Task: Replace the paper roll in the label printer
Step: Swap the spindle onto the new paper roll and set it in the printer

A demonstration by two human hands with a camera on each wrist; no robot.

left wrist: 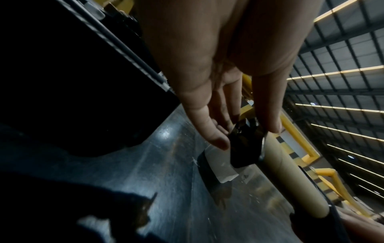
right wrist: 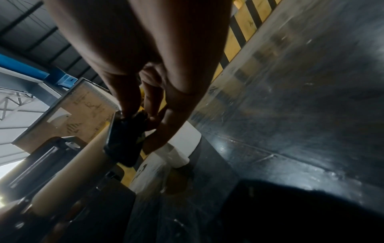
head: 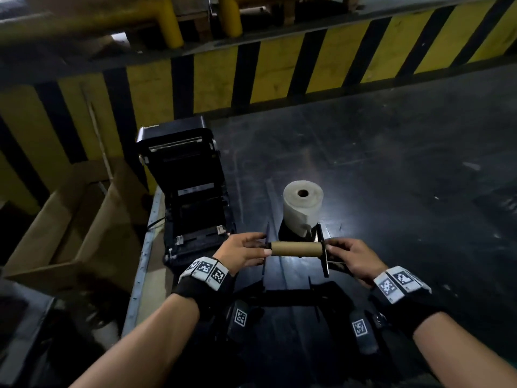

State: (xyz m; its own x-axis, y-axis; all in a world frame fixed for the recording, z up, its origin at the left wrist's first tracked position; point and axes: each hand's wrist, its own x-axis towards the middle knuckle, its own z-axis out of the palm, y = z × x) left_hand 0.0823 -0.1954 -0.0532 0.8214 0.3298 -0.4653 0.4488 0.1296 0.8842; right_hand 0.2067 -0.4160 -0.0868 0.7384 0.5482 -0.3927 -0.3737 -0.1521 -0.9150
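A bare brown cardboard core [head: 296, 248] sits on a black spindle with a flat guide plate at each end, held level above the table. My left hand [head: 246, 252] pinches the left guide plate [left wrist: 245, 144]. My right hand [head: 352, 256] pinches the right guide plate [right wrist: 124, 139]. Just beyond stands a full white paper roll [head: 303, 207] on end. The black label printer [head: 187, 189] stands to the left with its lid swung open and its bay showing no roll.
The black table [head: 391, 169] stretches far to the right. Its metal left edge [head: 145, 247] drops to open cardboard boxes [head: 64, 219]. A yellow-and-black striped barrier [head: 251, 71] runs along the back.
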